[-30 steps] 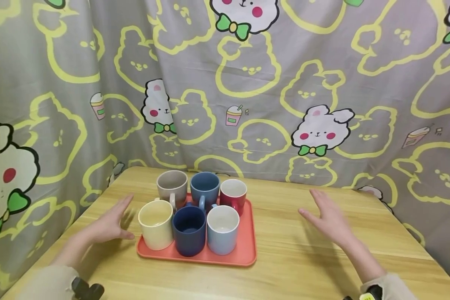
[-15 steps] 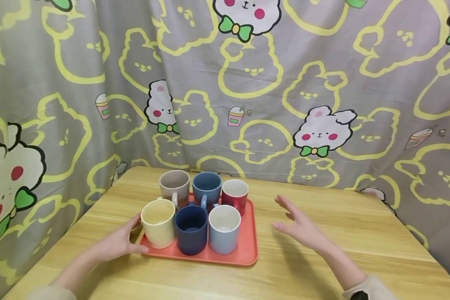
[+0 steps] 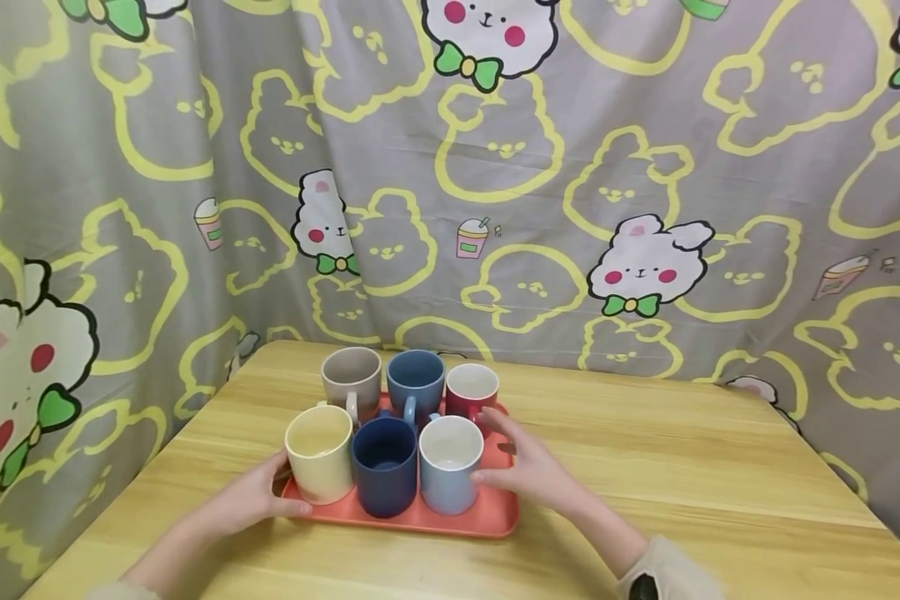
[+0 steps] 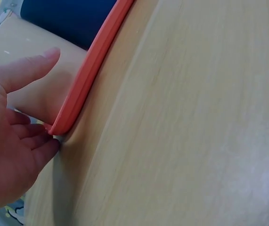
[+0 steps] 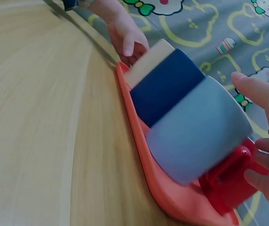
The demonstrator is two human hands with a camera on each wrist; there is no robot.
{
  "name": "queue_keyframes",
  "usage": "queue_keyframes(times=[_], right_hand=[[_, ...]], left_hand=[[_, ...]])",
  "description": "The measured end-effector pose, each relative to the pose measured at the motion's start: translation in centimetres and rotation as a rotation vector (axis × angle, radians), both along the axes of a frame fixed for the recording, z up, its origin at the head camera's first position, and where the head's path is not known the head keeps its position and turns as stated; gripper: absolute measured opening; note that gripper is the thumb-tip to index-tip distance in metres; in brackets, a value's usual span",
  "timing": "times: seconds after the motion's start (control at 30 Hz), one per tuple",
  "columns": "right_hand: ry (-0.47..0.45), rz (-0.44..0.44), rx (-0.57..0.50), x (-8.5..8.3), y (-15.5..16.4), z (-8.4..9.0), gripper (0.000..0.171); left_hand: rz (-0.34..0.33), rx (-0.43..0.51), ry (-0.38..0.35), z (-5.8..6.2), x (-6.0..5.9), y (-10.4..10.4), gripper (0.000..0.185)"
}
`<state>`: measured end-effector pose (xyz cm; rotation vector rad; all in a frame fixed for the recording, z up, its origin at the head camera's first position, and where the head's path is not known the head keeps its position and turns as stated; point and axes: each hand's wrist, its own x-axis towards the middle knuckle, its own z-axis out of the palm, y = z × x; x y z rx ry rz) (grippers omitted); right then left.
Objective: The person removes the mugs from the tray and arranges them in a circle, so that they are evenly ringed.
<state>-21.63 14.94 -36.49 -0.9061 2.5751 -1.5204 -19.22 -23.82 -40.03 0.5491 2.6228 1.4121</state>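
Observation:
A coral-red tray (image 3: pixel 495 518) bears two rows of mugs. In front stand a cream mug (image 3: pixel 321 475), a navy mug (image 3: pixel 385 483) and a light blue mug (image 3: pixel 450 483); behind are a grey mug (image 3: pixel 337 392), a blue mug (image 3: pixel 405 393) and a red mug (image 3: pixel 461 406) with a white inside. My left hand (image 3: pixel 255 502) is at the tray's front left corner, its fingertips right at the rim and its thumb raised beside the cream mug. At the tray's right side, my right hand (image 3: pixel 534 473) spreads its fingers above the rim, thumb overlapping the light blue mug, holding nothing.
The wooden table (image 3: pixel 690 467) extends to both sides of the tray and in front of it. A grey curtain (image 3: pixel 525 333) with yellow and white cartoon animals hangs behind the table and along its left side.
My right hand has moved left from over the table to the tray's right side. My left hand has moved in to the tray's front left corner. The tray and mugs stand as before.

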Motion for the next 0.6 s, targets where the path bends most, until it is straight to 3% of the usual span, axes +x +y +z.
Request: queue_keyframes(times=[0.2, 0.6], right_hand=[[0.013, -0.045, 0.03, -0.2, -1.8, -0.3, 0.084], [0.144, -0.104, 0.127, -0.8, -3.2, -0.7, 0.086]], left_hand=[[0.011, 0.034, -0.027, -0.2, 0.0, 0.5, 0.09], [0.04, 0.063, -0.068, -0.6, -0.1, 0.3, 0.088]])
